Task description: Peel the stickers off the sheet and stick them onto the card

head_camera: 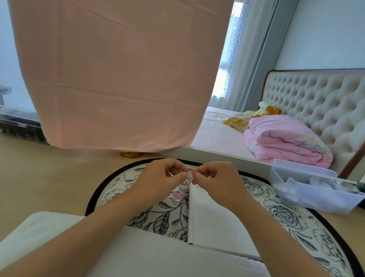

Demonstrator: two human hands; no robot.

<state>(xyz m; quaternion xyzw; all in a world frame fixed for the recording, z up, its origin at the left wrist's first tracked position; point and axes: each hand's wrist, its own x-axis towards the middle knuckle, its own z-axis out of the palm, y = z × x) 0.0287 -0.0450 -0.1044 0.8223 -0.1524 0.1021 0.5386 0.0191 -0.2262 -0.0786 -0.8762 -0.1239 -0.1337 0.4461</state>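
Observation:
My left hand (163,178) and my right hand (215,180) meet fingertip to fingertip over a round floral mat (280,213). Between them they pinch a small sticker sheet (187,179) with pale cartoon stickers; most of it is hidden by my fingers. A pink cartoon sticker (177,195) shows just below my left hand. A white card (214,224) lies on the mat under my right wrist, its left edge running toward me.
A clear plastic bin (313,190) with white items stands at the right. A black-filled clear box (14,125) sits at the far left. A peach cloth (117,67) hangs behind the mat. White fabric (145,262) covers my lap. A bed with a pink quilt (286,142) lies beyond.

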